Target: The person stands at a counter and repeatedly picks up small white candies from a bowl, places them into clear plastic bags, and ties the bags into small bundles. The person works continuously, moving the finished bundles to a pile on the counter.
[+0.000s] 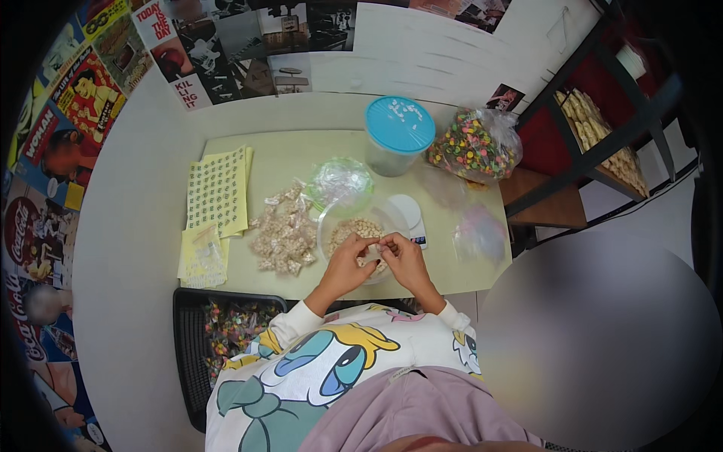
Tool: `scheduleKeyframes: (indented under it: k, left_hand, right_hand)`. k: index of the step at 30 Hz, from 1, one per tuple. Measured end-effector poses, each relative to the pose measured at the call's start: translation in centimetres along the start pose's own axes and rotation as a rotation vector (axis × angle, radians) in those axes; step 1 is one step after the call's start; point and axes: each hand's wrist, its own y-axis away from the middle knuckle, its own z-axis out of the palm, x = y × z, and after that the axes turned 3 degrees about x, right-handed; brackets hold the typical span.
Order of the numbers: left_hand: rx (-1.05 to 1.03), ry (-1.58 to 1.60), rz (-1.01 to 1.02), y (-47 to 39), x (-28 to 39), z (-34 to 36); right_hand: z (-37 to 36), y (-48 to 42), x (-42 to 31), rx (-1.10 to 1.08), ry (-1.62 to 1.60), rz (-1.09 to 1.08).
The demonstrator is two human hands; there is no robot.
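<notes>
My left hand (351,263) and my right hand (404,257) meet fingertip to fingertip over a clear plastic bowl (326,226) of small beige pieces (361,227). Something small may be pinched between the fingertips, but it is too small and hidden to make out. Left of the bowl lies a pile of small filled clear packets (285,240). Behind the bowl, clear plastic bags (342,179) rest on a green round lid or dish (368,195). A white kitchen scale (408,210) stands partly behind the bowl at the right.
Yellow printed sticker sheets (217,189) lie at the left. A blue-lidded tub (395,127) and a bag of colourful sweets (474,144) stand at the back; crumpled plastic (480,231) lies at the right. A black crate (189,344) of packets is below the table's left edge. A dark rack (593,150) stands right.
</notes>
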Motion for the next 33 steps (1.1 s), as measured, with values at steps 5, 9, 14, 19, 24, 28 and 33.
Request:
scheduleKeyframes:
  k: [5,9,14,19,24,28,33]
  left_hand:
    - [0.007,-0.130,0.203,-1.3,-0.6,-1.5]
    - [-0.235,0.189,-0.126,-1.9,-1.6,-1.7]
    - [-0.233,0.364,-0.245,-2.4,-2.8,-1.3]
    - [-0.114,0.381,-0.272,-3.1,-3.0,-1.1]
    - [-0.059,0.367,-0.264,-3.6,-4.7,-0.3]
    - [-0.065,0.409,-0.275,-3.9,-4.7,-0.1]
    - [-0.120,0.532,-0.320,-3.9,-5.4,0.0]
  right_hand:
    - [-1.0,-0.7,0.5,-0.123,-0.047,-0.035]
    - [-1.5,-1.2,-0.9,-0.200,-0.042,0.026]
    - [-1.6,-1.8,-1.4,-0.138,-0.015,-0.046]
    - [-2.1,-2.0,-1.6,-0.099,0.035,-0.210]
    - [-1.8,-2.0,-1.9,-0.055,0.124,-0.281]
    - [-1.4,-2.2,-0.9,0.015,0.179,-0.287]
    - [-1.0,-2.3,-0.6,0.062,0.176,-0.273]
